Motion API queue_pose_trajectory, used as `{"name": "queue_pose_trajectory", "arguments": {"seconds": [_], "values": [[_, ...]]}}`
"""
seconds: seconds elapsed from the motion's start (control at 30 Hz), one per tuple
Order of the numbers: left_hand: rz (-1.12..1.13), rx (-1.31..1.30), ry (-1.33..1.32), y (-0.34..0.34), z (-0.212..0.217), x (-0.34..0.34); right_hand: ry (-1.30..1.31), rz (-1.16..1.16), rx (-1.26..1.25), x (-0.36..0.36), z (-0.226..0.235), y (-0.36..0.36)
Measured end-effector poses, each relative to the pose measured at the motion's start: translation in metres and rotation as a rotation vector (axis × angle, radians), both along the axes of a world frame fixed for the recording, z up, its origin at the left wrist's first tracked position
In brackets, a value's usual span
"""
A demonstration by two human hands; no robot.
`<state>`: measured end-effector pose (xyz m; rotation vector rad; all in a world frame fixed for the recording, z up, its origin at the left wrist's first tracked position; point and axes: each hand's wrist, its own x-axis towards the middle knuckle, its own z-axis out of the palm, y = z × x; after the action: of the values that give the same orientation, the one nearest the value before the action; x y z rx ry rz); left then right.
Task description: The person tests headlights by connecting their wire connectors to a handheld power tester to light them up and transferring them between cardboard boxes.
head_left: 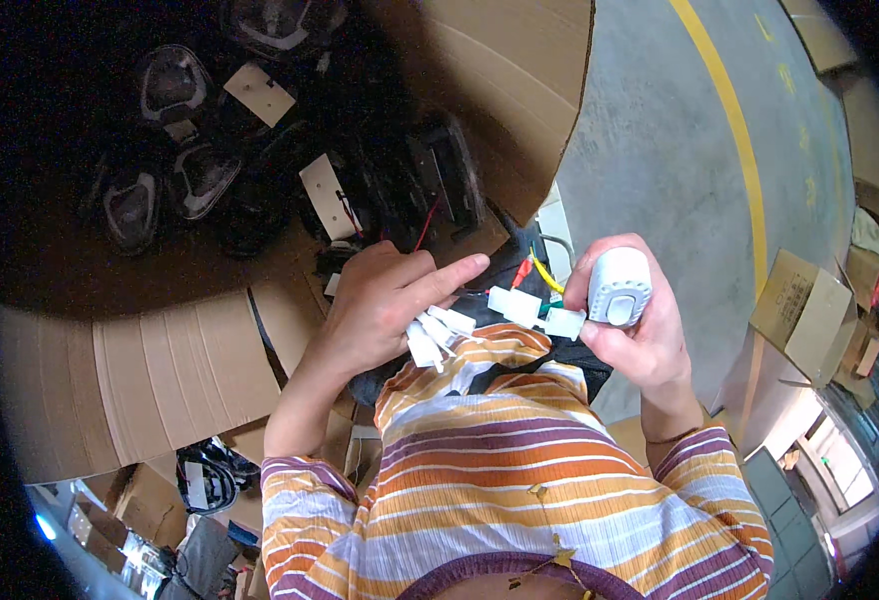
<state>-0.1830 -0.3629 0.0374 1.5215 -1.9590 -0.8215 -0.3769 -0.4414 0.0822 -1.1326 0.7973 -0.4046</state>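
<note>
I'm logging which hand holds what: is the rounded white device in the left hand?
No, the right hand holds the white device, while the left hand has white pieces.

Scuffed grey floor (650,150), yellow line (735,120), brown cartons (795,310) at the side
Daylight-pale and dull, the floor fills the upper right, and the yellow line curves down through it; the cartons stand open along the right edge, with a bright opening (848,475), window or doorway unclear, lower right next to greenish-grey panels (785,505); boxes (150,505) crowd the lower left near a small bluish-white light (47,525), while the upper left lies in deep shadow
</note>
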Motion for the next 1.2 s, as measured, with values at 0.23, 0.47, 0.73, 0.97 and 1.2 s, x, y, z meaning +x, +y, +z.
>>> {"name": "queue_pose_trajectory", "arguments": {"seconds": [0.23, 0.47, 0.73, 0.97, 1.2], "values": [[-0.022, 0.049, -0.064, -0.002, 0.000, 0.004, 0.043, -0.082, 0.034, 0.001, 0.001, 0.002], [-0.018, 0.047, -0.046, 0.001, 0.000, 0.003, 0.105, -0.013, -0.005, 0.002, -0.004, 0.006], [-0.017, 0.075, -0.122, 0.001, -0.004, 0.000, 0.094, -0.107, -0.002, -0.001, -0.005, 0.006], [-0.020, 0.013, -0.128, -0.001, 0.001, -0.001, 0.044, -0.046, 0.012, 0.003, -0.008, 0.008], [-0.027, 0.062, -0.121, 0.002, -0.001, 0.000, 0.249, 0.134, -0.041, 0.000, -0.016, 0.007]]}}
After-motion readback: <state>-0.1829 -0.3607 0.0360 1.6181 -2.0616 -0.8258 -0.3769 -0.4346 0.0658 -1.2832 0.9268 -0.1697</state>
